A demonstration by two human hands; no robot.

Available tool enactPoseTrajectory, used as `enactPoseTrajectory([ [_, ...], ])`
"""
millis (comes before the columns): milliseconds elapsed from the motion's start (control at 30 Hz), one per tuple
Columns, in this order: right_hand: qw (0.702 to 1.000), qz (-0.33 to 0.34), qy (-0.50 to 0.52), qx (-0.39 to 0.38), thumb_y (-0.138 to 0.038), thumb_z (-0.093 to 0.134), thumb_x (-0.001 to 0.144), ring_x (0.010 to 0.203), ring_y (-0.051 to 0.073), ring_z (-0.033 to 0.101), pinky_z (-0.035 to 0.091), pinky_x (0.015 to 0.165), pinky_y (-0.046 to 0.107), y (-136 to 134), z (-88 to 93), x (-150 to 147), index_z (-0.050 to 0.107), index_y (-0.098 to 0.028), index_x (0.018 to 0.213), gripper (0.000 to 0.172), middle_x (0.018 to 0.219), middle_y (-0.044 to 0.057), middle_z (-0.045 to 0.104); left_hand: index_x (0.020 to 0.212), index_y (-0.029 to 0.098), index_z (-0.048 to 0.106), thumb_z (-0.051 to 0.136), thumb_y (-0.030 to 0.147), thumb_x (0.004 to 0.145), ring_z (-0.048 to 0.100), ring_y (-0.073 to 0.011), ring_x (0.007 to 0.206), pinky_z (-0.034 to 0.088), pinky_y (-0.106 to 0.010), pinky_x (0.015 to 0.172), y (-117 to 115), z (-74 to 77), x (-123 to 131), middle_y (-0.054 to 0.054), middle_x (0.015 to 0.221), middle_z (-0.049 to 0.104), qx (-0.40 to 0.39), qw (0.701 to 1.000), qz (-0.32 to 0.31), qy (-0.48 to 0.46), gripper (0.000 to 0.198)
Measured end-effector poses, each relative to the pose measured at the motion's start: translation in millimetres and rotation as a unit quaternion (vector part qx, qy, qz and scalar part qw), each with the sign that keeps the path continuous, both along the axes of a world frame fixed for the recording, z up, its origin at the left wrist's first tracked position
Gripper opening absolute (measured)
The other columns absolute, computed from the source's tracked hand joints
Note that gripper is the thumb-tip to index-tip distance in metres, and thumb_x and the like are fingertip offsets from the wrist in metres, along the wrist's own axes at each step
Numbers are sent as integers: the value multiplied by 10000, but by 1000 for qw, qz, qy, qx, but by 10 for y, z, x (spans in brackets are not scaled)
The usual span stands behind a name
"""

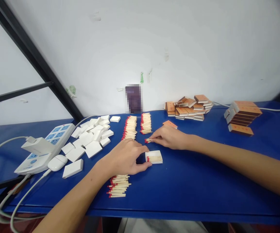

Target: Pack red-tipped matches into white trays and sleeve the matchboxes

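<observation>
A white matchbox tray [158, 153] lies on the blue table with several red-tipped matches [154, 159] inside. My left hand [130, 157] grips the tray's left end between thumb and fingers. Just beyond it, my right hand [167, 137] pinches a few matches [148, 140], their red heads pointing left. Behind my left hand runs a long row of matches [130, 126], partly covered by that hand. A shorter row [146, 123] lies to its right. More matches [119, 186] are laid out on the near side of my left wrist.
White trays [90, 136] are heaped on the left, near a power strip [64, 129] with a charger [39, 146] and cables. Orange matchbox sleeves [189, 108] are piled at the back, one sleeve [171, 124] behind my right hand. Orange boxes [245, 111] are stacked at right.
</observation>
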State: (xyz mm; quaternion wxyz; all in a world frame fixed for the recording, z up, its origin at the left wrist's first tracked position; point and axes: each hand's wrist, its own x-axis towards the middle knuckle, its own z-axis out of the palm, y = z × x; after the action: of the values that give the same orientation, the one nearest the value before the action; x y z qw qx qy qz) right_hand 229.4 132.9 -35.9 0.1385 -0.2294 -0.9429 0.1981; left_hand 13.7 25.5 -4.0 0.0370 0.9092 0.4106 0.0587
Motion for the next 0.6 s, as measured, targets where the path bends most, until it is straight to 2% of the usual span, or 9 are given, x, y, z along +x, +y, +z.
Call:
enactPoseTrajectory([
  [167, 999, -6, 8, -47, -414, 596, 935, 616, 160, 617, 420, 566, 252, 94, -29, 18, 792, -182, 1009, 312, 774, 54, 748, 1056, 200, 719, 629, 457, 907, 708, -250, 801, 482, -335, 737, -3, 14, 8, -60, 850, 740, -6, 1000, 4, 5, 310],
  [300, 997, -16, 10, -77, -467, 604, 920, 520, 124, 514, 340, 487, 231, 121, -31, 25, 783, -179, 1037, 359, 613, 4, 651, 1084, 198, 721, 635, 455, 903, 711, -263, 808, 479, -353, 739, -3, 21, 12, -62, 859, 742, -11, 1000, 9, 8, 326],
  [600, 994, -34, 21, -105, -411, 620, 888, 495, 95, 453, 307, 483, 222, 86, -24, 15, 773, -150, 1011, 326, 568, -26, 560, 1091, 202, 720, 630, 456, 905, 713, -263, 826, 477, -357, 752, -4, 18, 13, -63, 880, 746, -12, 1000, 13, 10, 326],
])
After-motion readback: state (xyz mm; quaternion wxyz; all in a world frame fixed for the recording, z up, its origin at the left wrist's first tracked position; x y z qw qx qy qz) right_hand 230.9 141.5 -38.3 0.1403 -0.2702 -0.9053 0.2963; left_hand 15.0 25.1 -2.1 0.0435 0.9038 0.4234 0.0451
